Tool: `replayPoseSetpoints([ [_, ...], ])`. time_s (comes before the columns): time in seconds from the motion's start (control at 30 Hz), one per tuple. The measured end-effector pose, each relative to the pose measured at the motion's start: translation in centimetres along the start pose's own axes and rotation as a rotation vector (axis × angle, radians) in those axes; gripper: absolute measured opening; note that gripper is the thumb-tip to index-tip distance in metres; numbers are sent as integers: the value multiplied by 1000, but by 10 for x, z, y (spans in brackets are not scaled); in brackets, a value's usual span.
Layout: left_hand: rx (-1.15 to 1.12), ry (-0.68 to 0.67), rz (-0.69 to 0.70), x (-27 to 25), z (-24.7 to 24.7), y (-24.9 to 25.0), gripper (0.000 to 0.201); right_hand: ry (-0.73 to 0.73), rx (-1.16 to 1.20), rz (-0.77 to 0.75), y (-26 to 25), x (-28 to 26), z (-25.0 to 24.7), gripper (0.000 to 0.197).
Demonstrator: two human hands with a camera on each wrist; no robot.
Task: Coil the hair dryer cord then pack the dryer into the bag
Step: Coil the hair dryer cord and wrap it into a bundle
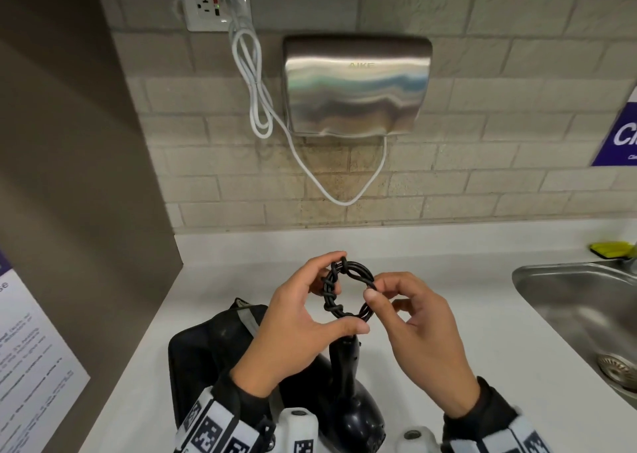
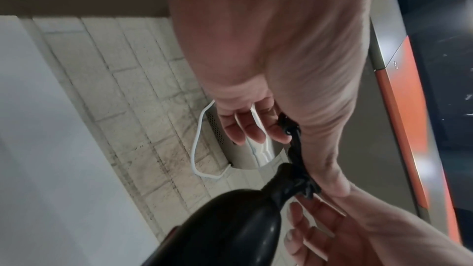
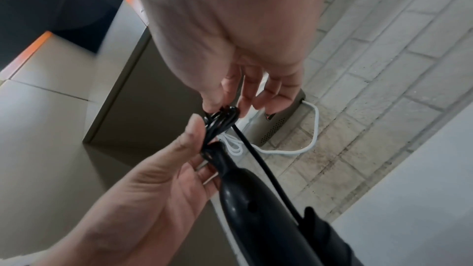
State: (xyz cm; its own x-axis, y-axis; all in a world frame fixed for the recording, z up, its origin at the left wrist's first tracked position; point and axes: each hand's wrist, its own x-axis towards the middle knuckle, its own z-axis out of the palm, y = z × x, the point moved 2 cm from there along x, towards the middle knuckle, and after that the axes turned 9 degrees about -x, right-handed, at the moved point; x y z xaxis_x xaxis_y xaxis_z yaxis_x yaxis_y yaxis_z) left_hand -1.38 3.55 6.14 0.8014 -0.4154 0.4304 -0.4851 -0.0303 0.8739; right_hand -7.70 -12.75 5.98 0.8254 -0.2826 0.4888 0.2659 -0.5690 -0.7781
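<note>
The black hair dryer cord (image 1: 348, 290) is wound into a small ring, held up above the white counter (image 1: 241, 280). My left hand (image 1: 320, 297) grips the ring's left side, thumb under it and fingers over its top. My right hand (image 1: 374, 292) pinches the ring's right side between thumb and forefinger. The black hair dryer (image 1: 355, 407) hangs below the ring, handle up, over the open black bag (image 1: 206, 349) lying on the counter. In the left wrist view the cord (image 2: 294, 149) runs along my left hand (image 2: 256, 128) to the dryer (image 2: 230, 219). In the right wrist view my right hand (image 3: 225, 106) pinches the cord bundle (image 3: 217, 122) above the dryer handle (image 3: 243, 199).
A steel sink (image 1: 568, 297) lies at the right with a yellow sponge (image 1: 610, 249) behind it. On the brick wall hangs a steel hand dryer (image 1: 355, 83), its white cable (image 1: 310, 170) looping to an outlet (image 1: 215, 4). A brown side panel (image 1: 69, 176) stands at the left.
</note>
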Motion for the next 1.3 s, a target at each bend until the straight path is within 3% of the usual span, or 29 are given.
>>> replayPoseSetpoints([
  [0.13, 115, 57, 67, -2, 2, 6, 76, 8, -2, 22, -14, -3, -6, 2],
  [0.3, 267, 65, 165, -3, 5, 7, 72, -41, -91, -15, -33, -4, -13, 12],
  [0.5, 335, 22, 217, -4, 6, 7, 67, -146, 38, 145, -48, 4, -24, 29],
  [0.63, 360, 5, 249, -4, 5, 7, 65, -192, 12, 221, -50, 15, -33, 28],
  [0.87, 375, -44, 245, -2, -1, 7, 65, -367, -162, 192, -61, 26, -57, 35],
  [1.0, 319, -14, 205, -2, -7, 4, 67, -409, -65, 237, -61, 27, -66, 23],
  [1.1, 269, 0, 161, -2, -14, 1, 67, -351, 27, 244, -54, 28, -74, 17],
  [1.3, 138, -19, 106, -2, -10, 7, 66, -129, -133, -48, -59, 27, -71, 14],
])
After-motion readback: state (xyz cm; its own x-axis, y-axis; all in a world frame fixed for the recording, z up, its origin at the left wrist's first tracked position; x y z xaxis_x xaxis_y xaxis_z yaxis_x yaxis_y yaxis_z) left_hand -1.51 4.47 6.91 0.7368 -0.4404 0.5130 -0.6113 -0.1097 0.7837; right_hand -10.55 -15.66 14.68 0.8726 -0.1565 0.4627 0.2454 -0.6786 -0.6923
